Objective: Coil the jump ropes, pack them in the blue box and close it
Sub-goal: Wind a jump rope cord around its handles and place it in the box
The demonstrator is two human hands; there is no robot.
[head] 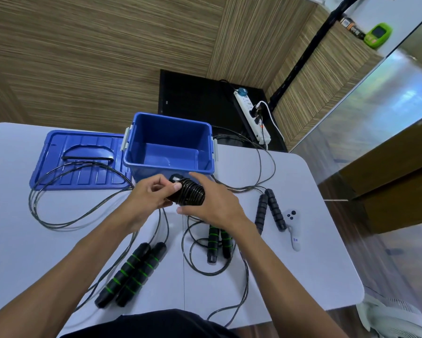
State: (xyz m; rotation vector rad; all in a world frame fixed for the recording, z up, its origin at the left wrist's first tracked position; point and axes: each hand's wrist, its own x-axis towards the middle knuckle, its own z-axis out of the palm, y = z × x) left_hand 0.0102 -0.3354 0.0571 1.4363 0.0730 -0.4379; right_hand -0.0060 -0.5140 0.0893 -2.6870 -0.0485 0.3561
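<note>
A jump rope wound tight around its black handles [190,194] is held in front of the open blue box [169,145]. My left hand [148,196] grips its left end. My right hand [213,203] curls around the coiled part from the right. The box stands empty at the far middle of the white table [315,259]. Its blue lid [79,159] lies flat to the left. Three more ropes lie loose: green-striped handles [132,274] at the near left, another green-striped pair [219,240] in the middle, all-black handles [269,211] at the right.
Loose rope loops spread over the lid, the left table and the near edge. A white controller [293,228] lies right of the black handles. A power strip [252,117] sits on the floor behind the table. A white fan [395,318] stands at the near right.
</note>
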